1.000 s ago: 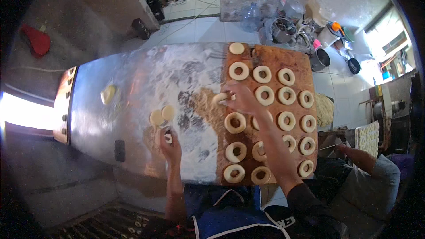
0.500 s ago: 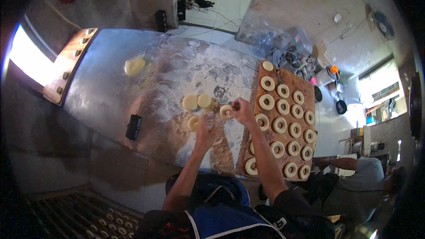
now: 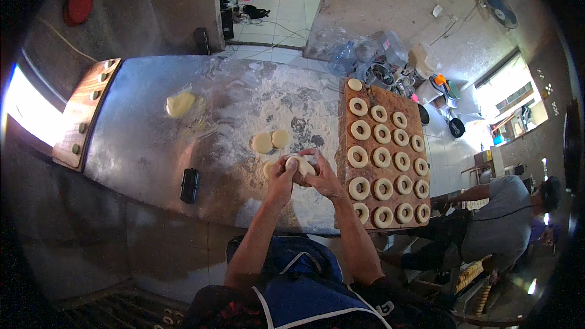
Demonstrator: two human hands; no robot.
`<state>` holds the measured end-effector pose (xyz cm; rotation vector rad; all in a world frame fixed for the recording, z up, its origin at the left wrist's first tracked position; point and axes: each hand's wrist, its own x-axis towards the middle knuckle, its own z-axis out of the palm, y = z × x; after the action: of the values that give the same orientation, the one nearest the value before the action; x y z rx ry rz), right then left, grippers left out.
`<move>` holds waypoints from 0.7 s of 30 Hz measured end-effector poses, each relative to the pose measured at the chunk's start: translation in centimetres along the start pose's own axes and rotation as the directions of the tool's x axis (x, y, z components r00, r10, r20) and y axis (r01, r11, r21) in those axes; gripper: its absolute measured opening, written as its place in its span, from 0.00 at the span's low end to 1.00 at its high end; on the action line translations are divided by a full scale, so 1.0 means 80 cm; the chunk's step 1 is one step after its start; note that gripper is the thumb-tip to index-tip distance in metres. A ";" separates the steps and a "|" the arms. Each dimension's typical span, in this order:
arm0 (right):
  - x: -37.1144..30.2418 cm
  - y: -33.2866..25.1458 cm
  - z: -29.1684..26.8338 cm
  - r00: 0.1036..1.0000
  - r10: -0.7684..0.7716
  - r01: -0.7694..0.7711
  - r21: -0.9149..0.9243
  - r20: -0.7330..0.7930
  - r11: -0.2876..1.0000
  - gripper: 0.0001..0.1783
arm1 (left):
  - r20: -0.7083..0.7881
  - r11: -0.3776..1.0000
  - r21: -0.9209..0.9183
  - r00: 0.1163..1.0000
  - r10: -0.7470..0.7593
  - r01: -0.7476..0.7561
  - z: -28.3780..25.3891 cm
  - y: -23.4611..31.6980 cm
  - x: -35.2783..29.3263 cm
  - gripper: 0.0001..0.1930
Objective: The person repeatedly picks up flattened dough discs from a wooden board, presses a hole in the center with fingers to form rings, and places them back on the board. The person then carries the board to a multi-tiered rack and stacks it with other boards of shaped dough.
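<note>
Both of my hands are closed around one piece of pale dough [image 3: 301, 166], held just above the floured table [image 3: 140, 97]. My left hand [image 3: 280, 184] grips its left side, thumb on top. On its right side, my right hand [image 3: 325, 181] curls its fingers over the edge. The dough looks like a ring, but its middle is largely covered by fingers. Two flat dough rounds [image 3: 262, 142] lie side by side beyond my left hand. Another dough piece [image 3: 267, 169] is partly hidden behind that hand.
A brown board [image 3: 390, 97] with rows of dough rings stands at the right. On the table lie a yellowish dough lump [image 3: 180, 105] and a black case [image 3: 189, 185]. A wooden strip with knobs [image 3: 89, 106] borders the left end. A person in grey [image 3: 501, 219] is at the right.
My right hand has brought the dough ring left and nearer to me. My left hand has joined it on the dough. The view has shifted slightly.
</note>
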<state>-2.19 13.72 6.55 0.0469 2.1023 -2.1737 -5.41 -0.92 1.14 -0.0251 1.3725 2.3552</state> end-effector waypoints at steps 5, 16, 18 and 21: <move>0.009 0.017 0.001 0.990 0.127 -0.078 0.515 -0.060 0.854 0.24 | 0.251 0.992 -0.082 0.962 0.109 -0.091 -0.017 -0.008 -0.011 0.27; 0.011 0.045 0.011 0.965 0.069 -0.105 -0.133 -0.251 0.986 0.34 | -0.053 0.712 0.618 0.887 0.458 -0.331 0.010 -0.058 0.038 0.17; 0.010 0.042 0.001 0.909 0.088 -0.190 -0.216 -0.408 0.958 0.32 | -0.300 0.982 -0.029 0.939 0.169 -0.186 0.018 -0.062 0.041 0.20; 0.006 0.054 -0.021 0.889 -0.039 -0.164 -0.397 -0.456 0.903 0.28 | -0.130 0.952 -0.292 0.990 0.049 -0.085 0.032 -0.064 0.043 0.19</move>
<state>-2.34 15.26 2.15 0.6364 2.7361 -1.7318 -6.24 4.60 -2.49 -0.2144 1.0715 2.6364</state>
